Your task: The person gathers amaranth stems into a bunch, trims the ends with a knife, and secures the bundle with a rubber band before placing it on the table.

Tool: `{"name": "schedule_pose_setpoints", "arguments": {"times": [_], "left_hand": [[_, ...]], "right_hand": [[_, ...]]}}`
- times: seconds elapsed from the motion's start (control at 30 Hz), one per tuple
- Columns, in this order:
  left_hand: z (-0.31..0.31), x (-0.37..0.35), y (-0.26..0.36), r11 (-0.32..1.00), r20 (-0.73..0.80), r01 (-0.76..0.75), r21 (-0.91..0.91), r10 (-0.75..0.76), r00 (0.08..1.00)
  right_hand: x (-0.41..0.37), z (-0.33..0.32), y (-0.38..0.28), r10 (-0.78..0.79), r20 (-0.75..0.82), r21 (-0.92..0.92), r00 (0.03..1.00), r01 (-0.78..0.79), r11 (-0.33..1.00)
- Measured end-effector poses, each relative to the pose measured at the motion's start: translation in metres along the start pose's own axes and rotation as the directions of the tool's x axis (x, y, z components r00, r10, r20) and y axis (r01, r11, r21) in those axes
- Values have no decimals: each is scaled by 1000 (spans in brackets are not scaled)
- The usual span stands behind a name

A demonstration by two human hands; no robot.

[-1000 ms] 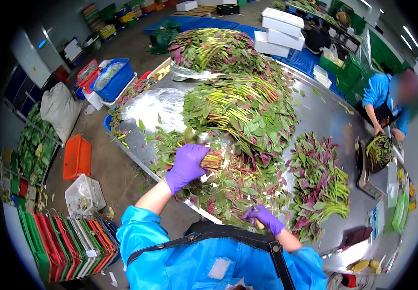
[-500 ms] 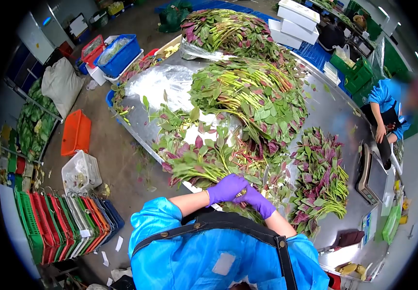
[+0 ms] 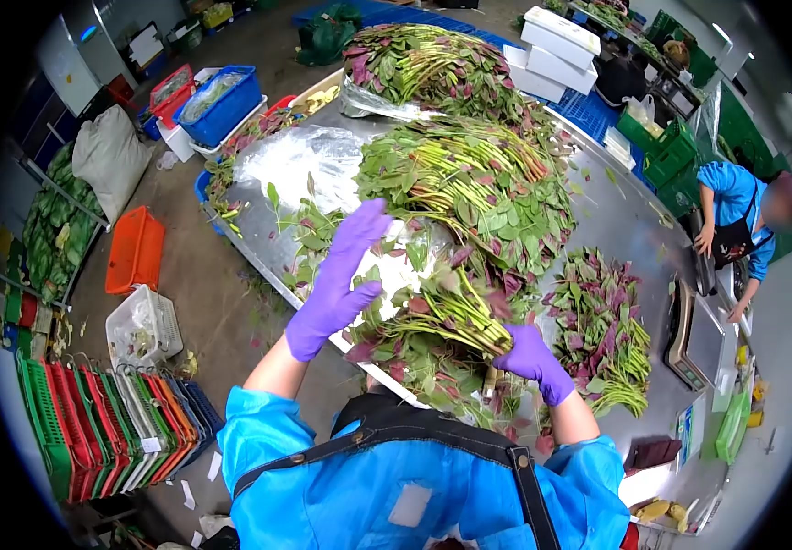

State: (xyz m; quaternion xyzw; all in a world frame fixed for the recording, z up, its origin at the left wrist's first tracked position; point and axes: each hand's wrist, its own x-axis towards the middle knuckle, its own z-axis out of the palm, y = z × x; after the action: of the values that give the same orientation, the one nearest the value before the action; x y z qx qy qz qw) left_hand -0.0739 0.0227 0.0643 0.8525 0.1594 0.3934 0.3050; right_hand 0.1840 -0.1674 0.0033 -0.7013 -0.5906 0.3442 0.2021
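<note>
In a purple glove, my left hand (image 3: 334, 286) is raised over the near left side of the metal table, fingers stretched out and holding nothing. My right hand (image 3: 535, 364), gloved the same way, grips the stem ends of a bunch of red-and-green amaranth (image 3: 446, 316). The bunch's leaves point left, below a large amaranth pile (image 3: 469, 174). To the right of my right hand lies a smaller row of amaranth (image 3: 597, 321). Loose leaves and trimmings (image 3: 432, 371) lie under the held bunch, partly hidden by it.
Clear plastic bags (image 3: 300, 165) lie at the table's left. A scale (image 3: 693, 339) stands at the right, near a co-worker in a blue sleeve (image 3: 730, 188). Another amaranth heap (image 3: 432, 64) is at the back. Stacked crates (image 3: 112, 426) and an orange crate (image 3: 136, 250) stand on the floor.
My hands were together low over the stems; now they are apart. The left has risen to the left and opened, while the right has moved right, holding the bunch.
</note>
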Motion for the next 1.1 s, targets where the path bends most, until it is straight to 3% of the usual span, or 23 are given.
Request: {"name": "schedule_pose_setpoints", "arguments": {"times": [0.1, 0.17, 0.2, 0.27, 0.3, 0.33, 0.37, 0.43, 0.53, 0.57, 0.63, 0.67, 0.7, 0.73, 0.77, 0.83, 0.87, 0.9, 0.93, 0.97, 1.0, 1.03, 1.1], "left_hand": [[25, 19, -5, 994, 313, -110, 26, 96, 945], [53, 9, -26, 995, 577, -91, 31, 57, 815], [64, -10, -39, 958, 746, 232, -167, -31, 665], [96, -78, -86, 767, 764, 351, -537, 265, 589], [93, -80, -66, 663, 932, 671, -331, 116, 344], [84, -81, -35, 456, 947, 839, -298, 31, 320], [95, -117, -52, 69, 889, 897, -437, 185, 419], [88, -107, -26, 103, 938, 932, -347, 60, 343], [107, -112, -7, 132, 972, 967, -218, 124, 202], [110, -115, 5, 171, 980, 966, -196, 16, 196], [117, -113, 18, 2, 958, 959, -285, 42, 284], [114, -111, 17, 7, 961, 961, -276, 39, 275], [109, -108, 15, 56, 935, 936, -347, -64, 350], [104, -105, 11, 111, 890, 905, -411, -165, 425], [98, -102, 0, 116, 890, 906, -406, -172, 421], [87, -113, -28, -150, 954, 980, -128, -289, 81], [84, -125, -35, -523, 974, 851, -50, -215, -74], [88, -167, -69, -532, 975, 843, -80, -219, -46], [85, -193, -75, -170, 862, 879, -445, -349, 368], [83, -207, -80, 224, 615, 678, -701, -292, 732], [80, -217, -80, -92, 746, 833, -545, -507, 432], [61, -156, -44, -413, 911, 858, -305, -389, 137], [47, -140, -24, -593, 919, 762, -262, -395, 9]], "right_hand": [[-9, -11, -24, 47, 318, -19, 947, -43, 999], [-16, -16, -17, -29, 343, 33, 939, 19, 999], [-18, -21, -6, -97, 398, 174, 912, 28, 984], [-21, -27, 21, -205, 396, 326, 895, 72, 943], [-19, -27, 37, -193, 379, 334, 905, 61, 941], [-18, -26, 53, -64, 439, 332, 896, -96, 938], [-17, -23, 66, 59, 501, 322, 863, -250, 913], [-13, -16, 81, 160, 527, 346, 834, -383, 857], [2, -35, 53, 233, 500, 328, 834, -432, 840], [12, -37, 52, 230, 491, 336, 840, -427, 840], [31, -38, 57, 52, 580, 305, 813, -276, 912], [39, -37, 57, 55, 592, 349, 804, -318, 882], [50, -40, 60, -26, 658, 376, 753, -299, 877], [52, -37, 62, -129, 472, 470, 872, -126, 873], [55, -36, 62, -231, 262, 523, 937, 63, 850], [50, -42, 47, -64, -61, 535, 996, 87, 840], [47, -42, 47, -44, -284, 334, 958, 142, 932], [43, -38, 43, 50, -317, 518, 947, 128, 846], [37, -31, 45, 97, -278, 555, 956, 78, 828], [32, -24, 52, 147, -240, 589, 960, 23, 808], [29, -10, 66, 162, -190, 664, 968, 5, 748], [24, -3, 68, 167, -112, 700, 980, -42, 713], [22, 18, 72, 160, -74, 696, 984, -64, 715]]}}
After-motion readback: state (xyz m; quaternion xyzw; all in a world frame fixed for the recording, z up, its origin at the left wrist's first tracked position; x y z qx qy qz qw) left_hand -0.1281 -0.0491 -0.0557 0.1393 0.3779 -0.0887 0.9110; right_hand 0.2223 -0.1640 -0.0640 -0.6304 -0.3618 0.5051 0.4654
